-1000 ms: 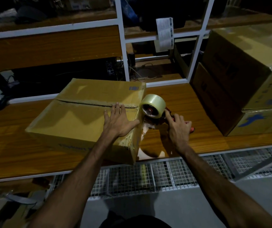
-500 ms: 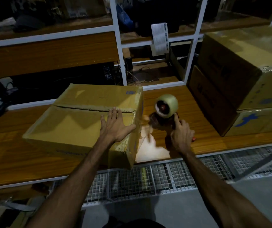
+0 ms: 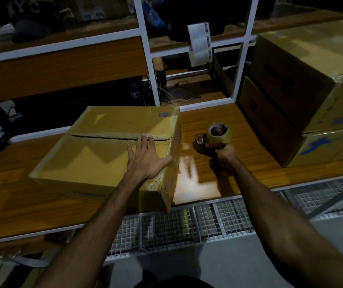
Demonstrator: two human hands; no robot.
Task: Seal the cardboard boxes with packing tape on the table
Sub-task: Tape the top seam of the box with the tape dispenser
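flat left hand (image 3: 145, 156) on matte cardboard box (image 3: 96, 154) (glossy wooden table (image 3: 239, 163))

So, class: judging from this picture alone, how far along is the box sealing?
Done: the stacked boxes at right show tape. In hand: the left hand presses the box flaps flat; the right hand grips the tape dispenser. Left: its top seam shows no tape.

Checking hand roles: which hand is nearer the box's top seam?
Left. The left hand lies flat on the box, fingertips at the top seam. The right hand grips the tape dispenser off the box's right side.
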